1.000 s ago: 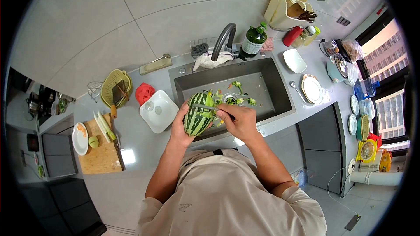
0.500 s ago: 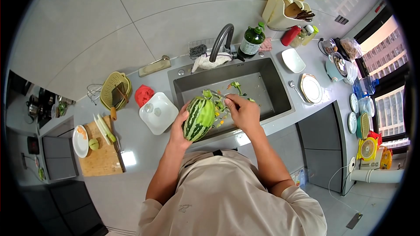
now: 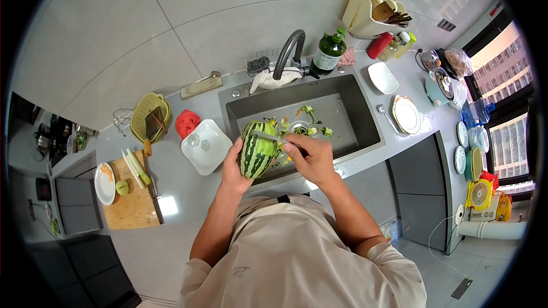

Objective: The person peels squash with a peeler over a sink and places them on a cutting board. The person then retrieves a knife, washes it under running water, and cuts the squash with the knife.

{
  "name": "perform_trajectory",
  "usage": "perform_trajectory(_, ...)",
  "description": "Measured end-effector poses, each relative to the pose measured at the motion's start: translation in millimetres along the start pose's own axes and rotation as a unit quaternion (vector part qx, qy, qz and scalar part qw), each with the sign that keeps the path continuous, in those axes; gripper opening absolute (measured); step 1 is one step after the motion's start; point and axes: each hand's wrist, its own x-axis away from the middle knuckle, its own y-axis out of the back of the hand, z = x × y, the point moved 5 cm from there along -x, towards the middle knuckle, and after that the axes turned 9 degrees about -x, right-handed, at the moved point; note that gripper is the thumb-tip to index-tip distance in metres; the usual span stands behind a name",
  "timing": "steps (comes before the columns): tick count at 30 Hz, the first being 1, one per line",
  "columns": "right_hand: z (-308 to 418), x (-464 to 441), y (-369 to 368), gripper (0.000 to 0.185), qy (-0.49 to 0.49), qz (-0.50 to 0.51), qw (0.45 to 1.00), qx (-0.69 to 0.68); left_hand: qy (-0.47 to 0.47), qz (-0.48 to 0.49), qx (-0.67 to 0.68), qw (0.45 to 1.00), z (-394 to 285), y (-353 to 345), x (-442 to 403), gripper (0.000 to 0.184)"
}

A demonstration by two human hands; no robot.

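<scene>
My left hand (image 3: 233, 170) is wrapped round the left side and underside of a dark-striped green watermelon (image 3: 255, 157), tilted over the sink's front edge. A pale green strip without stripes shows on its right side. My right hand (image 3: 311, 155) is closed on the handle of a peeler (image 3: 267, 136), whose narrow metal blade lies across the watermelon's upper part. The handle is mostly hidden by my fingers. Green peelings and orange bits (image 3: 308, 131) lie in the grey sink (image 3: 348, 108) below and around the drain.
A black faucet (image 3: 296, 43) arches over the sink's back. Left of it stand a white square bowl (image 3: 202, 162), a red bag (image 3: 187, 123), a yellow basket (image 3: 149, 108) and a cutting board (image 3: 128, 211) with vegetables. A green bottle (image 3: 328, 56) and white plates (image 3: 406, 115) are to the right.
My right hand has come slightly down with the peeler, and its blade has moved left onto the watermelon. The green peelings at the watermelon's upper end have dropped away.
</scene>
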Motion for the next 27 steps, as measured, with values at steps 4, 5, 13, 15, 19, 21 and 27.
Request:
perform_trajectory(4,6,2,-7,0.02,0.033,0.036,0.999,0.014,-0.022,-0.019,0.004,1.0,2,5,-1,0.053)
perform_trajectory(5,6,2,-8,0.019,0.046,0.039,0.998,0.034,-0.031,-0.027,0.011,0.999,1,5,-2,0.05)
perform_trajectory(13,3,0,-11,0.02,0.053,-0.011,0.996,0.065,-0.037,-0.017,-0.015,0.999,3,12,-5,0.053)
perform_trajectory(15,5,-2,-9,0.02,0.034,-0.027,0.997,0.065,-0.041,-0.02,-0.022,0.999,6,17,-6,0.058)
perform_trajectory(19,-3,-5,-6,0.021,-0.002,-0.058,0.997,0.055,-0.037,-0.029,-0.025,0.999,8,18,-5,0.059)
perform_trajectory(21,-6,-6,-6,0.021,0.007,-0.056,0.996,0.073,-0.037,-0.033,-0.025,0.998,9,18,-5,0.058)
perform_trajectory(27,-8,-7,-6,0.02,-0.034,-0.055,0.995,0.072,-0.043,0.002,-0.018,0.999,4,10,-3,0.048)
